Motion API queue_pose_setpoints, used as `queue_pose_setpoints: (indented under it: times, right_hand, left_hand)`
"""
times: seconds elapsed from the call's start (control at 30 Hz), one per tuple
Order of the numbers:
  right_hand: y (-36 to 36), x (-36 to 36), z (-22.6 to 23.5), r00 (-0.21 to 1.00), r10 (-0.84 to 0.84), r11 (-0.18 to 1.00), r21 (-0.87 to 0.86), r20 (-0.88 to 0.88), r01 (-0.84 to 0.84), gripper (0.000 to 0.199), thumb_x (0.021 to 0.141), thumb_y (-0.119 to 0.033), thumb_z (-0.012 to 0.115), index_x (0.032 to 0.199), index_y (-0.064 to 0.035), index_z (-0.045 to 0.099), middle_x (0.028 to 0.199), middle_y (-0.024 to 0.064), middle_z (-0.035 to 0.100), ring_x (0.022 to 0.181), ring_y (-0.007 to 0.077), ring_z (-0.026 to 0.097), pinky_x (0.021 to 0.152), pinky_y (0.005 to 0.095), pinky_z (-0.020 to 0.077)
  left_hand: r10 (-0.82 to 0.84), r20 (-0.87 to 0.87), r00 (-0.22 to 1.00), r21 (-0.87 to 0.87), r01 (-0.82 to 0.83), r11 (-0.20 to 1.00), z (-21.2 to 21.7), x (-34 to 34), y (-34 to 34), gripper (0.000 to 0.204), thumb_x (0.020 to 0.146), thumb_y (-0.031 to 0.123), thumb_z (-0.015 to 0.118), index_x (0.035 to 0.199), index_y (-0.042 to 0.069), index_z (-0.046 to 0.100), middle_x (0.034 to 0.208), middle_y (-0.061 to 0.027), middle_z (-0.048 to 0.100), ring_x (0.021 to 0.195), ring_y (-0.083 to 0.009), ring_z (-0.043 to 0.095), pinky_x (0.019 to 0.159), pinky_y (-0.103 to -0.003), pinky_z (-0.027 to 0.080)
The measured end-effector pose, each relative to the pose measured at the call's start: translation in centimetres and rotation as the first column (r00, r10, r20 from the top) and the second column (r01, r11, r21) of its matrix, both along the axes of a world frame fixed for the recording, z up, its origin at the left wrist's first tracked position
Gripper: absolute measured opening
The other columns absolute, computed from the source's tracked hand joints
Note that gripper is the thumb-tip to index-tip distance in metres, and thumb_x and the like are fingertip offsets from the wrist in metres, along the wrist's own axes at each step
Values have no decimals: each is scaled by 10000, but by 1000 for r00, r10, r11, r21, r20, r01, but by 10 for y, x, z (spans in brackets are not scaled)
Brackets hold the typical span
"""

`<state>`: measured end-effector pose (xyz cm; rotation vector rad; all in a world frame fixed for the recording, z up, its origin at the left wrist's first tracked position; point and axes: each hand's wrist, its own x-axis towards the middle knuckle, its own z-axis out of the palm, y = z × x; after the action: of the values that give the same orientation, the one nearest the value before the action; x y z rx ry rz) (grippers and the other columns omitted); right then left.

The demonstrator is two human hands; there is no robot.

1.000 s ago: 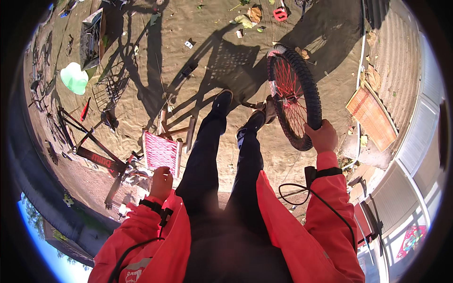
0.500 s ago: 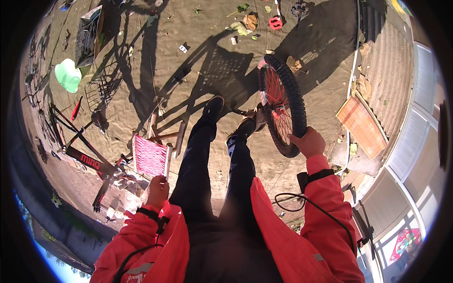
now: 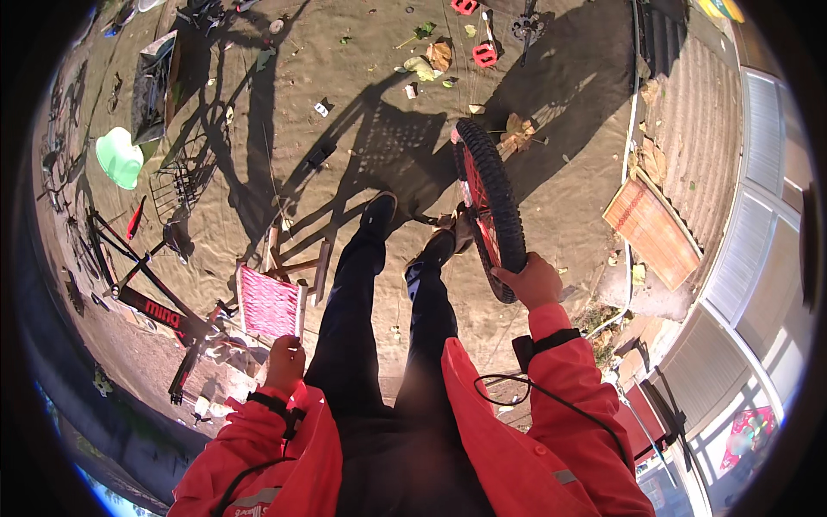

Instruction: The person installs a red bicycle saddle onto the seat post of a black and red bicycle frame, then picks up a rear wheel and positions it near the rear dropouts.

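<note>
My right hand (image 3: 536, 280) grips the near edge of a bicycle wheel (image 3: 502, 194), thumb over its knobby black tyre. The wheel stands nearly upright beside my right foot, seen almost edge-on, with red rim and spokes. Close to the near edge of a small folding stool (image 3: 270, 302) with a pink-and-white woven seat is my left hand (image 3: 286, 364). Its fingers are curled; whether they hold something small is hidden. Left of the stool lies a black-and-red bicycle frame (image 3: 151, 306).
A light-green basin (image 3: 120, 158), a wire rack (image 3: 175, 188) and a dark box (image 3: 155, 86) are at the left. Red pedals (image 3: 485, 56) and a crankset (image 3: 527, 28) lie far ahead. A woven panel (image 3: 652, 228) leans by the ridged strip at right.
The wheel has turned more edge-on and shifted left and nearer with my right hand. My left hand is a little nearer to me. The whole view has shifted slightly.
</note>
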<state>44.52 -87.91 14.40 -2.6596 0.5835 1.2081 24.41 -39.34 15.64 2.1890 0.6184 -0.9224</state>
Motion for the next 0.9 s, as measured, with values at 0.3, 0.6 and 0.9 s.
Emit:
queue_pose_setpoints:
  times: [0.3, 0.6, 0.9]
  right_hand:
    - [6, 13, -10, 996, -3, 999, 34, 90, -1, 600, 680, -580, 781, 932, -42, 694, 837, 157, 715, 809, 357, 694, 705, 461, 529]
    - [-4, -6, -16, 998, 5, 999, 32, 69, -7, 592, 682, -574, 780, 917, -38, 692, 847, 163, 712, 819, 364, 690, 720, 467, 530]
    - [-14, -4, -15, 1000, -17, 1000, 0, 14, 17, 565, 689, -549, 779, 934, -46, 696, 864, 165, 715, 845, 359, 692, 743, 466, 534]
  left_hand:
    - [41, -28, 999, 26, -40, 999, 0, 5, -4, 235, 871, 88, 617, 1077, -25, 619, 993, -158, 642, 756, -236, 626, 681, -345, 511]
    - [88, -44, 995, 11, -87, 996, 4, 6, -9, 263, 881, 92, 600, 1119, -19, 596, 1013, -156, 630, 788, -241, 635, 715, -349, 518]
    - [69, -16, 998, 1, -69, 998, 1, 0, -4, 260, 879, 91, 613, 1115, -13, 589, 1031, -162, 613, 806, -257, 646, 709, -356, 534]
